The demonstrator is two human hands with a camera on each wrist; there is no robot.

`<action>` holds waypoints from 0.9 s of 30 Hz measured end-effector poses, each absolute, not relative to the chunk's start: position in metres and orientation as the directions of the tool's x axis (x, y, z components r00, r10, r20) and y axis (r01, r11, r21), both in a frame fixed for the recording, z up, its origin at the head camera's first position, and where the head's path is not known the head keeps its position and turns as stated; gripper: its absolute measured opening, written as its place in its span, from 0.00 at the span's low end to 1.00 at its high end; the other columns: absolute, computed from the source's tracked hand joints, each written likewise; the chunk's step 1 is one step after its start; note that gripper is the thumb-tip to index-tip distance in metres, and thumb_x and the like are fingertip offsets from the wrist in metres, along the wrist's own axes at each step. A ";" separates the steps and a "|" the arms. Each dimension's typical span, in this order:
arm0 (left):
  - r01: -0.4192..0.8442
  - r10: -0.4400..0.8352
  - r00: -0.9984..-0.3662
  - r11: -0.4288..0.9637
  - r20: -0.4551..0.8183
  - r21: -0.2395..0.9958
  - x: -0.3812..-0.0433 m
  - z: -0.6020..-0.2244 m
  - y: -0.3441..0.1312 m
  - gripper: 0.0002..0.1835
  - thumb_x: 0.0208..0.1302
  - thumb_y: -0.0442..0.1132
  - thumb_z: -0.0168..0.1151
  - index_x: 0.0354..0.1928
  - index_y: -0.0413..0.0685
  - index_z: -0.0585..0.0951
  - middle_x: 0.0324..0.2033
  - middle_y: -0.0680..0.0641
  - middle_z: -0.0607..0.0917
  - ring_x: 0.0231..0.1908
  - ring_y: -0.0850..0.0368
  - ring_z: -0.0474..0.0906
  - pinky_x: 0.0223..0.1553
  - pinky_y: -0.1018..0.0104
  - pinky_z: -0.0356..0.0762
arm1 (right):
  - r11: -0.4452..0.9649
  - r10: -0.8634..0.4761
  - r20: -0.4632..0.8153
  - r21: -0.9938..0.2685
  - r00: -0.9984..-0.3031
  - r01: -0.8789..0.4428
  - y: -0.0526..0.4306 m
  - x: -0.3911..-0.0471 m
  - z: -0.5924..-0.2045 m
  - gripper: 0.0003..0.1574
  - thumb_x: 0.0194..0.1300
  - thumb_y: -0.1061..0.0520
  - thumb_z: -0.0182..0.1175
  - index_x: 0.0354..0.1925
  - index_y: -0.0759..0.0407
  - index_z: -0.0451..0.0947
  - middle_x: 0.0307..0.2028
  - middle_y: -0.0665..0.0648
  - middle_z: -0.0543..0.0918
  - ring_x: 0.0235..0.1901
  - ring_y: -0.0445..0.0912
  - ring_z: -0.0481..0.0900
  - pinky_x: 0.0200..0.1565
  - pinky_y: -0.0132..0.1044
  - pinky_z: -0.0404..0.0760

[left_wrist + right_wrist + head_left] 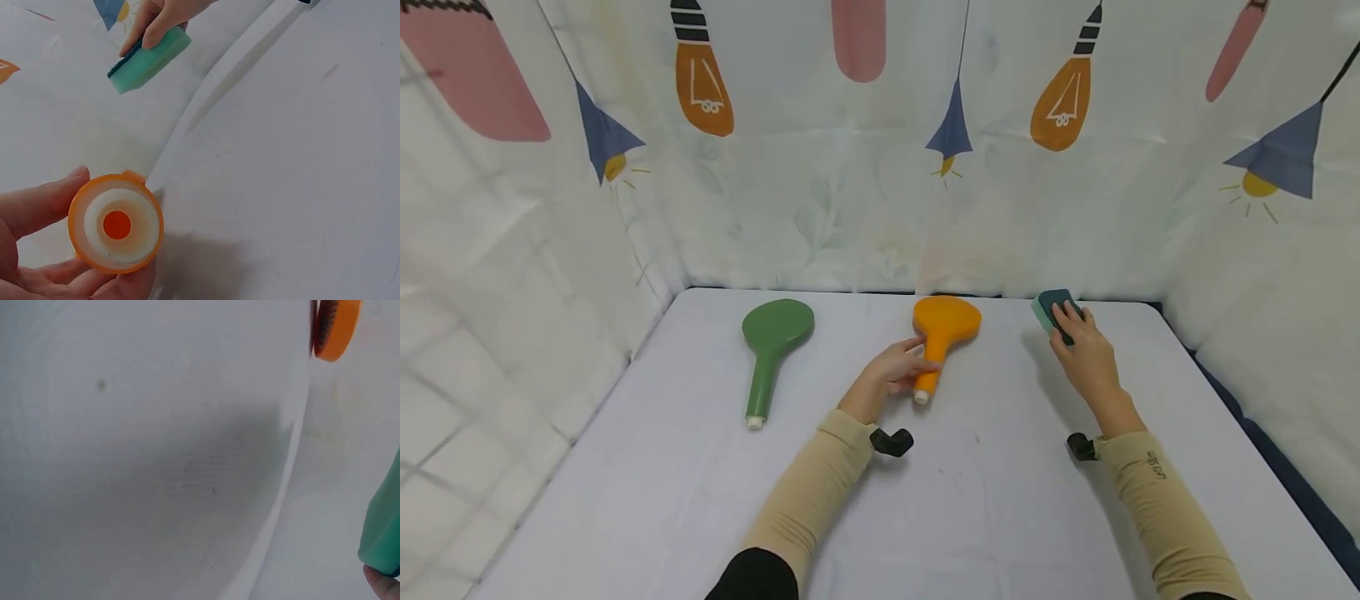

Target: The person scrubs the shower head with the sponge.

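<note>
My left hand [883,372] holds an orange shower head [946,319] by its handle. The left wrist view looks into the open white end of the handle, with the thumb at its left and fingers curled underneath. My right hand [1092,360] grips a sponge [152,61], light green with a dark scouring layer, raised above the table near its back right. Only a corner of the sponge [382,528] and a fingertip show in the right wrist view. There the orange head's dark, textured face is partly visible. A green shower head [777,327] lies to the left.
A white-covered table [647,492] spans the space below the hands. Patterned curtains [850,192] with printed lamps and bulbs enclose it at the back and both sides. Black wrist mounts sit below both hands.
</note>
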State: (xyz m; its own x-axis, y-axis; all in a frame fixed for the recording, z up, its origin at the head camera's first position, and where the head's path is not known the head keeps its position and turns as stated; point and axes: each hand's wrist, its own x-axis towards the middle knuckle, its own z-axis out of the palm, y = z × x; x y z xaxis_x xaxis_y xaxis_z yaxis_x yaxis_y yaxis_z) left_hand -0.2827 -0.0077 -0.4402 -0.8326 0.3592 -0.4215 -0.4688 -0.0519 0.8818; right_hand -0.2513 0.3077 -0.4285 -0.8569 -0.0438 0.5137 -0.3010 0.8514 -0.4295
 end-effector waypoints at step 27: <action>-0.320 0.412 -0.857 0.044 -0.309 0.946 -0.270 -0.431 -0.060 0.43 0.68 0.18 0.57 0.81 0.49 0.57 0.63 0.32 0.77 0.42 0.52 0.80 0.42 0.67 0.77 | 0.825 -0.070 0.532 -0.445 -0.844 -0.349 0.290 -0.261 -0.425 0.28 0.75 0.63 0.57 0.70 0.65 0.72 0.70 0.68 0.69 0.70 0.73 0.60 0.60 0.71 0.67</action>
